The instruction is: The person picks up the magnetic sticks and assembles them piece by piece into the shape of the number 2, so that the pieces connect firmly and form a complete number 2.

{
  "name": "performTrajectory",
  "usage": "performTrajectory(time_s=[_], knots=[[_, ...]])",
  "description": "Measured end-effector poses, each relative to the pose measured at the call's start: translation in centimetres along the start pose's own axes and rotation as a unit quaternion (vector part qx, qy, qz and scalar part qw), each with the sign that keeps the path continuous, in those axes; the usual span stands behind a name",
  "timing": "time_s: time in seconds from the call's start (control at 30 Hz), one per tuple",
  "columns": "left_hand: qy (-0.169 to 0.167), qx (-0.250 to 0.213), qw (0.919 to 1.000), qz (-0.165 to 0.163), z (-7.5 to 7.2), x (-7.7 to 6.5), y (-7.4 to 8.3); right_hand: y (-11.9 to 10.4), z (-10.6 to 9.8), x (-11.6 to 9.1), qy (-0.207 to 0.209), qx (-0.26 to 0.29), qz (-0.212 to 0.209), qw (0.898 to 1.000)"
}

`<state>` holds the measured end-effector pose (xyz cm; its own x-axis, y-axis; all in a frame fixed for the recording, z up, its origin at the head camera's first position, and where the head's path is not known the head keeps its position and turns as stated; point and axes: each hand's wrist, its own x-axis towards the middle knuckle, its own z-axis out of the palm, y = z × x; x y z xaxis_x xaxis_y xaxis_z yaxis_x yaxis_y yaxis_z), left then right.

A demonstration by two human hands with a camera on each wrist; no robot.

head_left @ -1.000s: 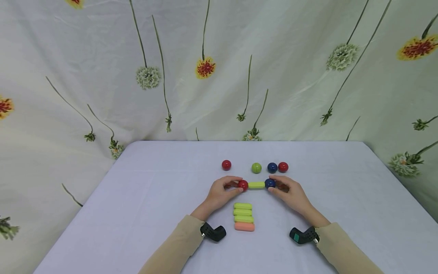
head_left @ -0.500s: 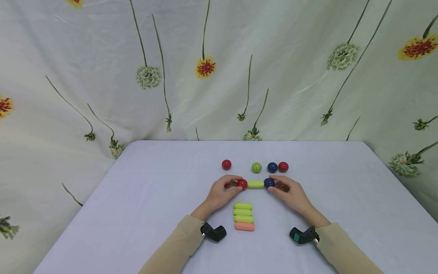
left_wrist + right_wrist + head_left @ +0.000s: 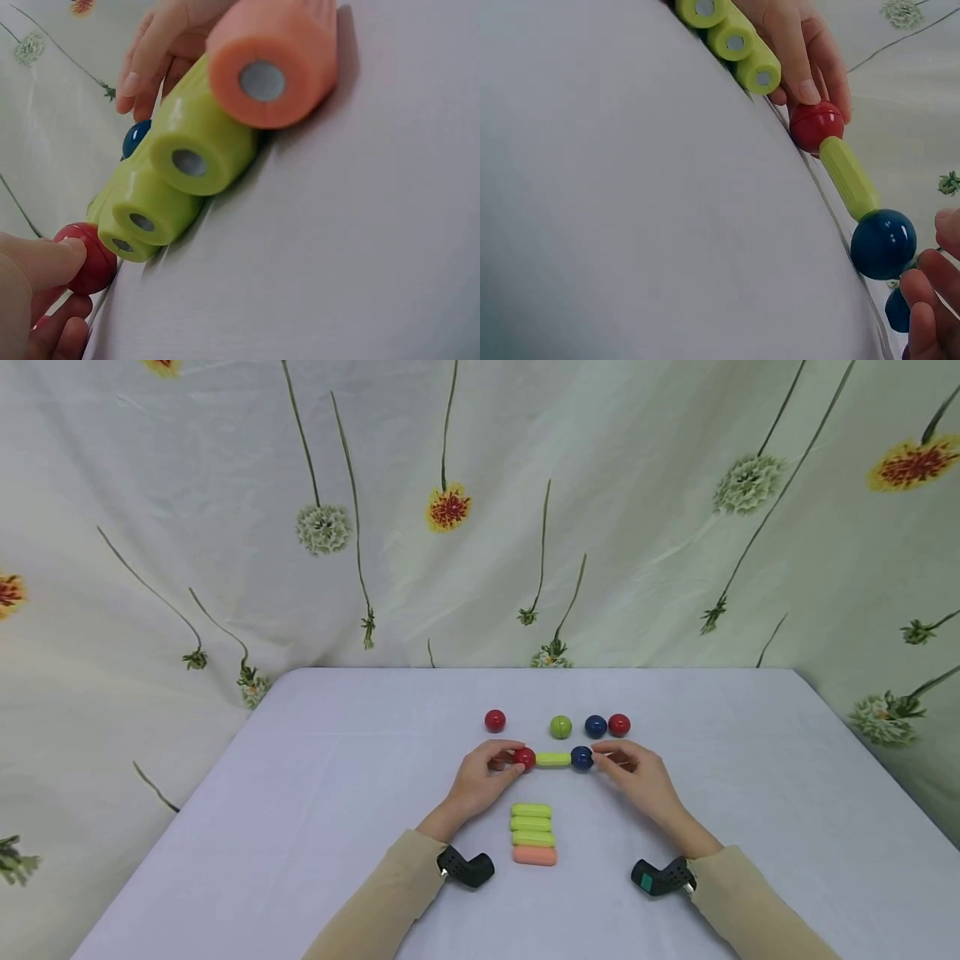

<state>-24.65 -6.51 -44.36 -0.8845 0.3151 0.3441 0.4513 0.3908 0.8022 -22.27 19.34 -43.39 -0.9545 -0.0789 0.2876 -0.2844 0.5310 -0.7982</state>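
Note:
A red ball [image 3: 525,759], a lime-green rod [image 3: 553,760] and a dark blue ball [image 3: 582,758] form one straight piece on the table. My left hand [image 3: 480,779] pinches the red ball between thumb and fingers, as the left wrist view also shows. At the other end, my right hand [image 3: 639,777] has its fingertips right beside the blue ball [image 3: 883,244], parted and not around it. Nearer to me lie several lime-green rods [image 3: 532,824] in a stack of rows, with an orange rod [image 3: 535,856] closest. The rods' ends show grey discs [image 3: 262,80] in the left wrist view.
Behind the joined piece stand loose balls: a red one [image 3: 495,721], a green one [image 3: 561,727], a blue one [image 3: 596,727] and another red one [image 3: 619,725] at its right. A flower-printed cloth [image 3: 637,527] hangs beyond the white table [image 3: 360,735].
The joined red ball, rod and blue ball have shifted slightly left and away from me. My right fingers have come off the blue ball; my left hand keeps its pinch.

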Motion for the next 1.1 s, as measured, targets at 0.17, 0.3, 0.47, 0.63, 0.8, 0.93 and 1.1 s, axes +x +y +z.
performTrajectory(time_s=[0.17,0.3,0.47,0.63,0.8,0.93,1.1], knots=[[0.015,0.008,0.9999,-0.001,-0.1,0.0,0.0,-1.4,0.6,-0.1,-0.011,0.027,0.006,1.000],[0.023,0.014,0.9996,0.003,-0.1,0.0,0.0,-2.5,1.3,-0.5,-0.020,0.033,0.007,0.999],[0.027,0.019,0.9994,0.007,-0.1,0.1,0.0,-3.4,2.5,-1.1,-0.058,0.031,0.010,0.998],[0.027,0.017,0.9995,0.007,0.0,0.1,0.0,-3.7,3.6,-1.8,-0.094,0.021,0.000,0.995],[0.028,0.015,0.9995,0.007,0.1,0.0,0.0,-3.7,4.3,-2.3,-0.113,0.014,-0.032,0.993],[0.026,0.018,0.9995,0.004,0.1,0.0,0.0,-3.5,4.5,-2.4,-0.121,0.008,-0.055,0.991],[0.026,0.021,0.9994,0.004,0.1,0.0,0.0,-3.2,4.5,-2.5,-0.132,0.008,-0.078,0.988]])
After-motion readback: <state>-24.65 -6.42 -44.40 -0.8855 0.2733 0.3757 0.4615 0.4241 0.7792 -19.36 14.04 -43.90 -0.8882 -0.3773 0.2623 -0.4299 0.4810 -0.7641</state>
